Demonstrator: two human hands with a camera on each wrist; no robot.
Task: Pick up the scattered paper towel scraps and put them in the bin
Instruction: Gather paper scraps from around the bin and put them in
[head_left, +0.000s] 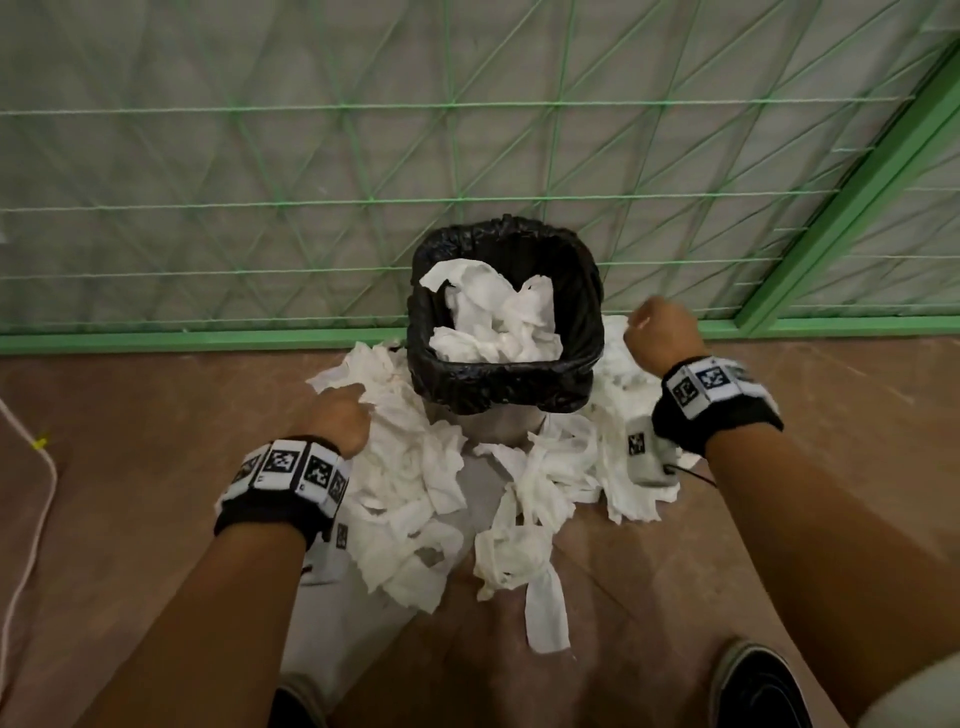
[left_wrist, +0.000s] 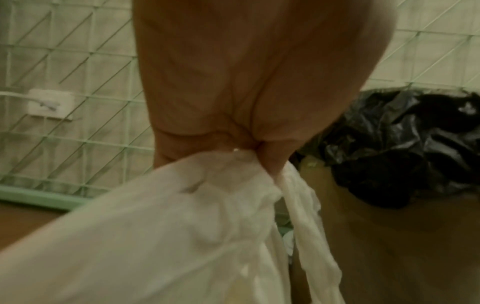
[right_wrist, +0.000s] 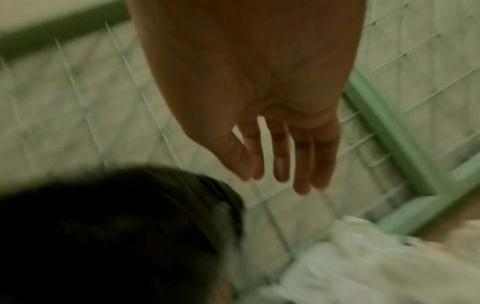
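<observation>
Paper towel scraps lie heaped on the brown floor around the front and both sides of the bin, which stands against the green mesh fence and already holds crumpled white pieces inside its black bag liner. We see our left hand down on the left part of the heap, just beside the bin's left wall. In the left wrist view its fingers are curled tight round a bunch of white paper, which trails down and away from the grip in two folds. Our right hand hangs in the air at the bin's right rim, above more scraps that lie between the bin and the fence. In the right wrist view, its fingers are straight and close together, pointing down, holding nothing and touching nothing; the picture is blurred. Both wrists wear black bands with square black-and-white markers.
</observation>
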